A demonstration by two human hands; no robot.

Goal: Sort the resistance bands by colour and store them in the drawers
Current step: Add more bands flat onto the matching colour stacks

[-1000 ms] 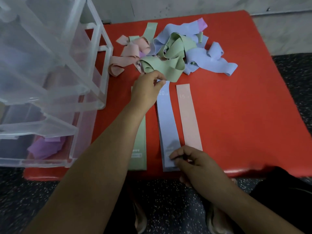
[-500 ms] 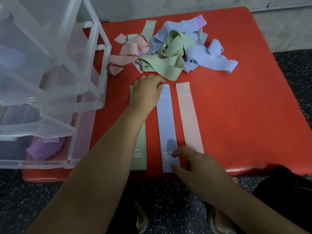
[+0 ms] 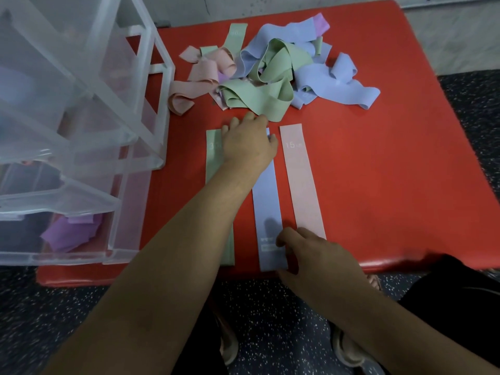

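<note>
Three bands lie flat side by side on the red mat [image 3: 378,185]: a green band [image 3: 213,158], a blue band [image 3: 266,201] and a pink band [image 3: 300,180]. My left hand [image 3: 247,143] rests palm down over the far end of the blue band and partly over the green one. My right hand [image 3: 311,255] pinches the blue band's near end between forefinger and thumb at the mat's front edge. A tangled pile of bands [image 3: 270,74] in green, blue and pink lies just beyond my left hand.
A clear plastic drawer unit [image 3: 89,136] stands on the left of the mat, with a purple band [image 3: 71,234] in its lowest drawer. A speckled dark floor [image 3: 270,320] lies in front, and a pale wall behind.
The blue band's far end came down flat onto the mat between the green and pink bands. My left hand went from pinching that end to lying over it. My right hand stayed at the near end.
</note>
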